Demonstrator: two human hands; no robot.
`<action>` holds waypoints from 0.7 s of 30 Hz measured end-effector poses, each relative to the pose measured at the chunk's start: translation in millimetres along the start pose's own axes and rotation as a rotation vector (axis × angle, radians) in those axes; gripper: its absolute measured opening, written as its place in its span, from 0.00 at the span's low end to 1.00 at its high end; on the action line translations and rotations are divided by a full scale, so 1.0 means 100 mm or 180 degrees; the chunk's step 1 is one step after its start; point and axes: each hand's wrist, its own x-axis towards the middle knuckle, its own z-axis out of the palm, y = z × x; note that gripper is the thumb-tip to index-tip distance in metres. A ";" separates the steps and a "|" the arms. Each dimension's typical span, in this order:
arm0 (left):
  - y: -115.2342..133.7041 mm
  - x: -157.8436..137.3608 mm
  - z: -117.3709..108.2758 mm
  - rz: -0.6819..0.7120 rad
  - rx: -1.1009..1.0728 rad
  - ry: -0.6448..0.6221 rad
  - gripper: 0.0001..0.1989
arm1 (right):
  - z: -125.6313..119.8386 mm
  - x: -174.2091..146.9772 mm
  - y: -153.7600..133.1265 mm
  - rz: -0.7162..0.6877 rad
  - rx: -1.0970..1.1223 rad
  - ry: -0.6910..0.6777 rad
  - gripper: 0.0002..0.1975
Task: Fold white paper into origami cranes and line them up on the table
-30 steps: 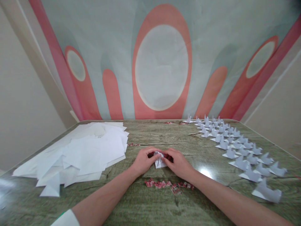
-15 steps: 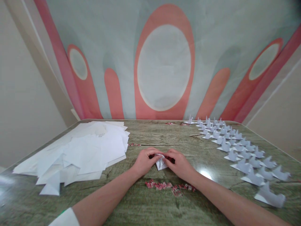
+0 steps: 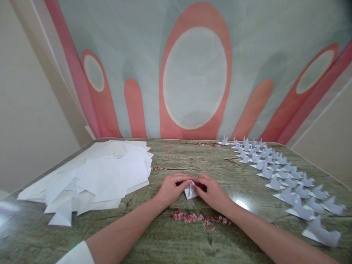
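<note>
A small folded white paper [image 3: 190, 192] lies at the middle of the table, its pointed lower end facing me. My left hand [image 3: 172, 187] pinches its left side between thumb and fingers. From the other side my right hand [image 3: 210, 189] grips the paper too, its thumb pressed on the upper part. The fingertips of both hands meet over the top edge and hide part of the folds. On the right stand several rows of white origami birds [image 3: 286, 196], apart from my hands.
A spread pile of white paper sheets [image 3: 110, 179] covers the left of the wood-grain table [image 3: 189, 157]. One folded paper triangle [image 3: 62, 214] lies at the pile's near edge. Behind the table rises a grey-green and coral backdrop [image 3: 195, 77].
The whole view has shifted slightly, so things appear a little further right. Both hands keep their hold on the folded paper, with hardly any movement of the fingers.
</note>
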 end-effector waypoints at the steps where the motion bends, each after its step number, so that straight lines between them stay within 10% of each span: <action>1: 0.00 0.00 0.00 0.0008 0.0004 -0.0005 0.11 | 0.00 0.00 0.00 0.0001 0.0005 -0.0005 0.08; 21: -0.01 0.01 0.01 0.0221 0.0509 -0.0244 0.12 | 0.00 0.00 0.00 0.0010 0.0042 0.0003 0.07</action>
